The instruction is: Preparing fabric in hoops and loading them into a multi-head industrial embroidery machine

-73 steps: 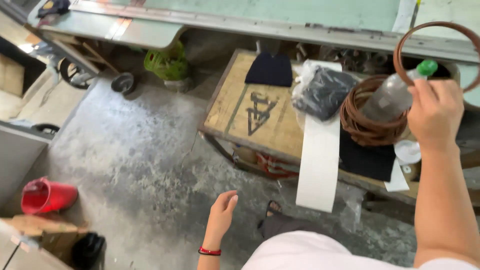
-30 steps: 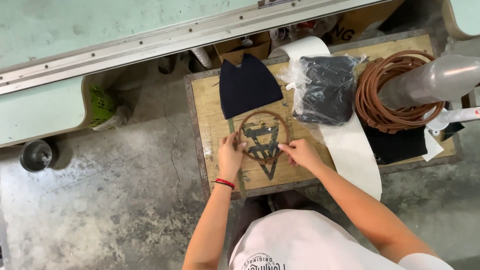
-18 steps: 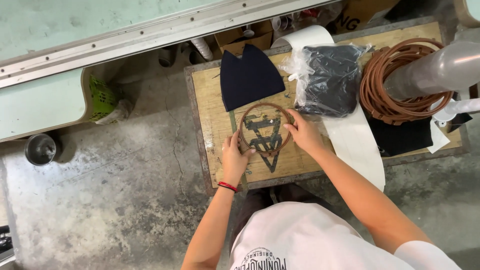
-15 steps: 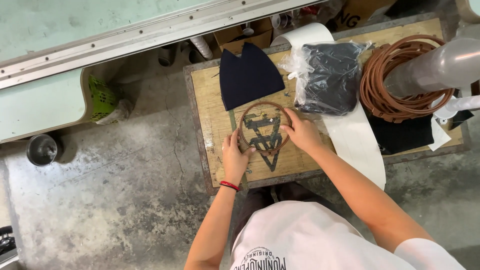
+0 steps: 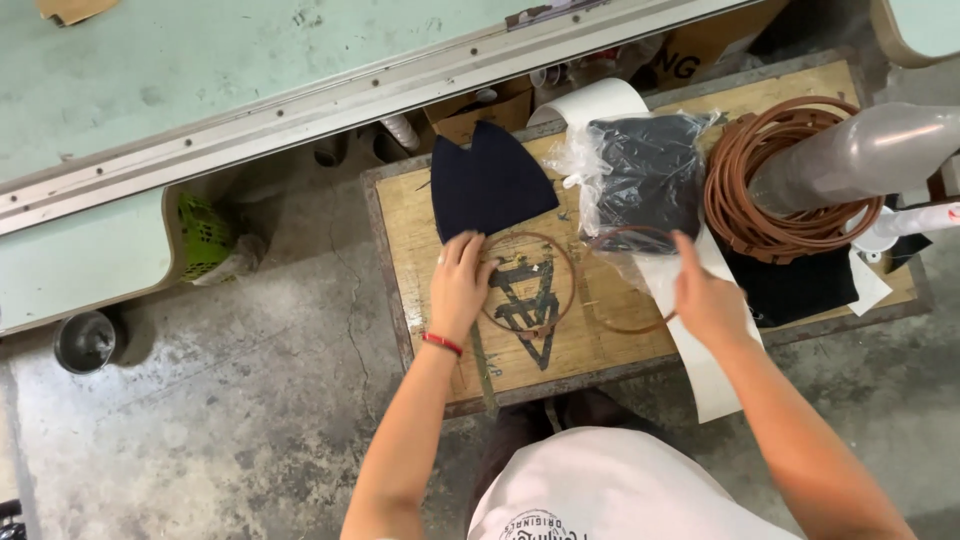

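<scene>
In the middle of the frame, the left hand (image 5: 458, 288) lies flat on a low wooden board table (image 5: 420, 215), its fingers loose and spread, touching the left edge of a thin brown ring (image 5: 573, 290) that lies over a dark painted mark. A red band sits on that wrist. To the right, the right hand (image 5: 706, 296) has its fingers pinched shut on a second thin brown ring (image 5: 612, 324), lifted a little and partly over a long white paper strip (image 5: 712, 375). Just above the left hand lies a dark blue cloth piece with a pointed shape (image 5: 488, 185). Beside it, a clear plastic bag with dark cloth inside (image 5: 640, 180). At the right of the frame sits a coil of many brown rings (image 5: 740, 190), with a shiny grey pipe (image 5: 860, 155) across it
</scene>
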